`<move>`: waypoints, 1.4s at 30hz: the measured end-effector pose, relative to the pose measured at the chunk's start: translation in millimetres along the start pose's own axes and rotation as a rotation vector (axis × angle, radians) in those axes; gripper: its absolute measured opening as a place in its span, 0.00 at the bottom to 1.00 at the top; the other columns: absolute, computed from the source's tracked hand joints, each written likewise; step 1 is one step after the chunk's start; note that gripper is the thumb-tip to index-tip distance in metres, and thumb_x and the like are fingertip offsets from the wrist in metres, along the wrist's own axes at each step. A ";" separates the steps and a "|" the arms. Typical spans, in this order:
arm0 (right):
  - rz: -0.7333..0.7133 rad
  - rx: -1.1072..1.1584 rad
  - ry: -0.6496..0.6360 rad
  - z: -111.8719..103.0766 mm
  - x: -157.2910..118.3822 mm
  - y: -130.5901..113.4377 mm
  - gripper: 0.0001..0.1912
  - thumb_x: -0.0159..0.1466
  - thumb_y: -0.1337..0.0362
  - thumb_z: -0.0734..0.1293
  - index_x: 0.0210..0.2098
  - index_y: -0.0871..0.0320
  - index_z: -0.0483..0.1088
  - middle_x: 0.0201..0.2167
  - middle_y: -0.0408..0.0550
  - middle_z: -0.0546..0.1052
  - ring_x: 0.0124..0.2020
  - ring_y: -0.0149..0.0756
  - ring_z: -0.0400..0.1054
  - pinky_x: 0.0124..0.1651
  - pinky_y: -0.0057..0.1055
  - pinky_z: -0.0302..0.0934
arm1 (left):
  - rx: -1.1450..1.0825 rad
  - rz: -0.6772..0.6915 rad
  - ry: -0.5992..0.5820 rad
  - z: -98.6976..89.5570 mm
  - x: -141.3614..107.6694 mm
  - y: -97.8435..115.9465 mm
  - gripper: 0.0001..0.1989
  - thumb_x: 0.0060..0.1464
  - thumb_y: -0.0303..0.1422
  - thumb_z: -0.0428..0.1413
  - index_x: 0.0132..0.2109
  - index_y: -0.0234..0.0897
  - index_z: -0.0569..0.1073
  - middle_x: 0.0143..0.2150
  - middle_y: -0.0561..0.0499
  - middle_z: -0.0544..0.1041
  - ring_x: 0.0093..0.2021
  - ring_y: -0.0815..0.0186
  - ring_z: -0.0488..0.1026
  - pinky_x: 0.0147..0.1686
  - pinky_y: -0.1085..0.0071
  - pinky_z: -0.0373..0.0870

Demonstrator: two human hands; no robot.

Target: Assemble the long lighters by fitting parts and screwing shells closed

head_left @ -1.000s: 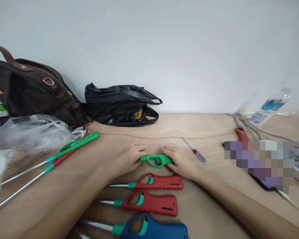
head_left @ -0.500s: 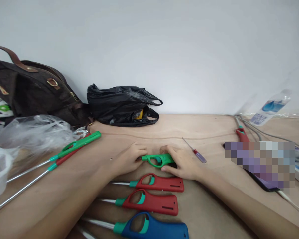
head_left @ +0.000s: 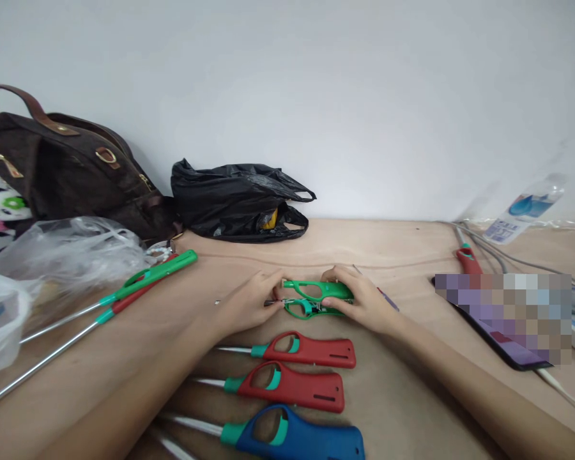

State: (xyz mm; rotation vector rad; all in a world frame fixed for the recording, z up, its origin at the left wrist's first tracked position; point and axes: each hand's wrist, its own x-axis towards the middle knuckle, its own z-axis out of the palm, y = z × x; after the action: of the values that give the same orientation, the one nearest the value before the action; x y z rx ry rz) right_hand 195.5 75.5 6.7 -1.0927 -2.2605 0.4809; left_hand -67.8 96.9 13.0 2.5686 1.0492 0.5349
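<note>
A green gas lighter is split lengthwise in front of me. Its upper casing half [head_left: 319,291] is lifted and tilted away from the lower half [head_left: 298,310], which shows the trigger and inner parts. My left hand [head_left: 252,301] is closed around the front end, pinching near the metal tube. With thumb and fingers, my right hand [head_left: 364,299] grips the rear of the green casing; its palm hides the back end. Just nearer to me lie a red lighter [head_left: 328,351], a second red lighter [head_left: 319,388] and a blue lighter [head_left: 316,441], their tubes pointing left.
Behind my right hand lies a screwdriver [head_left: 388,299], partly hidden. A phone [head_left: 503,338] with a cable, a bottle [head_left: 524,211] and another red lighter [head_left: 468,260] are at right. At left are a green lighter [head_left: 160,271], plastic bags [head_left: 76,246], a backpack [head_left: 86,172] and a black bag [head_left: 234,201].
The green lighter's casing has come apart. My right hand has shifted slightly right and up, with the upper half now lifted off the lower one.
</note>
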 end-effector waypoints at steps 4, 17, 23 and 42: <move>0.015 -0.089 -0.056 0.4 0.1 -2.3 0.12 0.64 0.54 0.66 0.40 0.56 0.66 0.39 0.50 0.73 0.41 0.42 0.68 0.43 0.37 0.61 | -0.060 0.004 -0.003 -0.1 -0.7 0.0 0.20 0.53 0.23 0.54 0.52 0.40 0.64 0.34 0.55 0.74 0.39 0.63 0.72 0.39 0.70 0.66; 0.000 -0.121 -0.118 2.2 -1.2 -6.0 0.12 0.63 0.56 0.67 0.40 0.57 0.66 0.40 0.49 0.72 0.42 0.42 0.67 0.43 0.36 0.61 | 0.041 0.034 0.037 3.1 -1.5 0.9 0.21 0.50 0.22 0.54 0.52 0.39 0.65 0.32 0.55 0.74 0.39 0.62 0.72 0.41 0.69 0.67; -0.090 -0.093 -0.089 0.2 -1.7 -6.3 0.13 0.64 0.56 0.67 0.46 0.55 0.70 0.43 0.50 0.72 0.46 0.43 0.67 0.49 0.39 0.61 | 0.100 0.070 0.029 3.1 -0.8 1.5 0.21 0.49 0.23 0.53 0.51 0.39 0.65 0.34 0.55 0.76 0.38 0.63 0.73 0.45 0.66 0.66; -0.054 -0.190 -0.146 10.0 -2.4 -18.1 0.18 0.65 0.60 0.66 0.55 0.51 0.68 0.44 0.49 0.70 0.45 0.40 0.67 0.48 0.37 0.63 | 0.166 0.125 -0.014 3.5 1.0 5.5 0.08 0.48 0.23 0.53 0.38 0.36 0.71 0.38 0.50 0.78 0.40 0.62 0.73 0.45 0.66 0.63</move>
State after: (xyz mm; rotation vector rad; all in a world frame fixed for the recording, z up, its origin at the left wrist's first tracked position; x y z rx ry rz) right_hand 179.6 62.1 8.0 -1.1166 -2.4987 0.3389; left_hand -62.2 93.4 12.5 2.7933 0.9704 0.4786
